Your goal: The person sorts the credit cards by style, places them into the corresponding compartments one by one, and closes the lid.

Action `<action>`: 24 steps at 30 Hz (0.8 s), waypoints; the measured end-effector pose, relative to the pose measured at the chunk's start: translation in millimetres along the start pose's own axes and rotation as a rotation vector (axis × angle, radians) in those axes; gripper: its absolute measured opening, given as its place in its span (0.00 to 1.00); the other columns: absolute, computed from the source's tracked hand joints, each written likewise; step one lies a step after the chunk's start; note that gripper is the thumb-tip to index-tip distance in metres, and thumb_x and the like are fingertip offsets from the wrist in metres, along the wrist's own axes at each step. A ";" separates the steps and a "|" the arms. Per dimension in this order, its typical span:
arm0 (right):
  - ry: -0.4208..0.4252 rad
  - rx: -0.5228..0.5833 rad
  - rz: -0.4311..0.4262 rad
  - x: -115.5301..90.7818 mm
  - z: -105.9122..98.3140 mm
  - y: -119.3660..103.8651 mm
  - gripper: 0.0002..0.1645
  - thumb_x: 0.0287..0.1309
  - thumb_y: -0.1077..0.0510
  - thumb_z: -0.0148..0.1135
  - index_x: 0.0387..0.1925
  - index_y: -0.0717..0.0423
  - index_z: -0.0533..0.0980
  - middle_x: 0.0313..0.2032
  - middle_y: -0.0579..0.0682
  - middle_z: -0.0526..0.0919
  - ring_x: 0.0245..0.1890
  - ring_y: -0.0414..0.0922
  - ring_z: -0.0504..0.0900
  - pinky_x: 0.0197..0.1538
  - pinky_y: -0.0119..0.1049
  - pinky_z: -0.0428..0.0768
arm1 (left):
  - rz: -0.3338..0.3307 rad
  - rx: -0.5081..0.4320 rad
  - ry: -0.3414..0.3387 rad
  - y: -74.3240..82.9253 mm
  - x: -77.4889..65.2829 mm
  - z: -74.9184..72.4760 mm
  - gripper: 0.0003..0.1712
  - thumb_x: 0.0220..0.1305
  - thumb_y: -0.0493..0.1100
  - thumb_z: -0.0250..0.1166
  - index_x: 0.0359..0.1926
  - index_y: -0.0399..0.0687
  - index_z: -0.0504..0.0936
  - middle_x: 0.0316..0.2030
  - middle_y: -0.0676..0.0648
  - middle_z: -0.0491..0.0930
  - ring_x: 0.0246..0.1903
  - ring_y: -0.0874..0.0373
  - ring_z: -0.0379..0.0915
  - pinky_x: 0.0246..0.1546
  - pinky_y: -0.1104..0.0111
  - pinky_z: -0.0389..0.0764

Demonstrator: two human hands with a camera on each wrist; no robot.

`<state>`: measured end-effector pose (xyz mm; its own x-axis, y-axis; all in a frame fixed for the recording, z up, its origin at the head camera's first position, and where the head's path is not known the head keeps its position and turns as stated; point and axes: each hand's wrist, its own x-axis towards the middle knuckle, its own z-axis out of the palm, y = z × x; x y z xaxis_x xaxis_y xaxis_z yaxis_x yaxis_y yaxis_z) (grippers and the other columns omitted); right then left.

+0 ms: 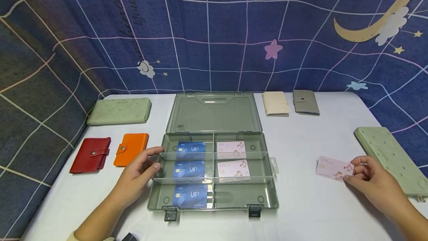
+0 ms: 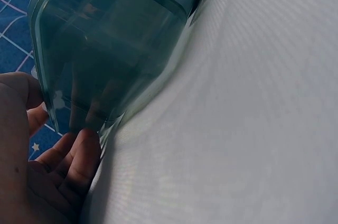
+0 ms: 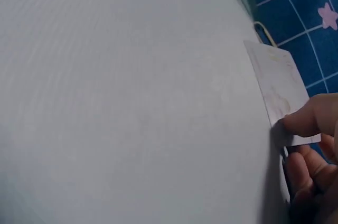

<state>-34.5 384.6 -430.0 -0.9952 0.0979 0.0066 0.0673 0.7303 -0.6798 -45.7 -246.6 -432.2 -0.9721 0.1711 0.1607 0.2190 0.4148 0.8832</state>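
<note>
Background: navy gridded cloth (image 1: 230, 21) behind a white table (image 1: 297, 148). From my station I see the right hand (image 1: 376, 183) pinching a pink card (image 1: 331, 167) between thumb and fingers, right of the divided box (image 1: 234, 200), near a green wallet (image 1: 391, 159). Left hand (image 1: 137, 172) touches the box's left side, fingers bent; whether they grip, I cannot tell.

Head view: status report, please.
Right hand pinching pink card, right of box. Left hand against box's left side. Nothing visible between card and box.
</note>
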 end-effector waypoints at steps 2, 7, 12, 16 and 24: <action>-0.002 0.023 0.005 -0.1 -1.1 0.8 0.25 0.63 0.70 0.69 0.56 0.68 0.67 0.31 0.39 0.77 0.29 0.31 0.71 0.29 0.24 0.73 | 0.001 0.000 0.000 -0.3 0.1 0.0 0.25 0.78 0.33 0.61 0.72 0.48 0.76 0.55 0.44 0.81 0.39 0.54 0.79 0.40 0.71 0.81; -0.015 0.122 -0.026 1.1 -6.5 0.3 0.23 0.63 0.75 0.66 0.54 0.68 0.66 0.31 0.36 0.77 0.27 0.31 0.74 0.26 0.27 0.73 | -0.007 0.004 -0.001 -0.1 0.0 -0.1 0.25 0.78 0.34 0.61 0.72 0.48 0.76 0.57 0.45 0.80 0.41 0.54 0.80 0.41 0.71 0.81; -0.025 0.179 -0.038 1.8 -11.8 -6.3 0.22 0.63 0.77 0.64 0.52 0.58 0.69 0.30 0.34 0.79 0.26 0.33 0.76 0.25 0.30 0.72 | -0.006 0.001 0.000 0.4 0.1 0.0 0.25 0.78 0.33 0.61 0.72 0.48 0.76 0.56 0.44 0.80 0.40 0.54 0.80 0.41 0.71 0.81; -0.039 0.246 -0.057 2.5 -16.3 -11.7 0.29 0.63 0.78 0.63 0.51 0.41 0.71 0.30 0.36 0.81 0.26 0.34 0.78 0.26 0.29 0.74 | -0.001 -0.006 -0.002 0.5 0.4 0.0 0.25 0.78 0.33 0.60 0.72 0.47 0.75 0.58 0.44 0.80 0.42 0.54 0.81 0.41 0.70 0.82; -0.182 0.573 -0.063 9.7 -22.5 -31.6 0.27 0.66 0.80 0.59 0.52 0.47 0.74 0.34 0.45 0.86 0.32 0.36 0.83 0.34 0.29 0.80 | 0.000 -0.001 0.001 0.8 0.3 0.0 0.25 0.78 0.33 0.60 0.72 0.47 0.75 0.57 0.44 0.80 0.41 0.54 0.81 0.41 0.71 0.82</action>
<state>-44.7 377.7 -392.0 -0.9957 -0.0877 -0.0315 0.0091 0.2456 -0.9693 -45.8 -246.3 -431.5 -0.9722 0.1699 0.1612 0.2189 0.4143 0.8834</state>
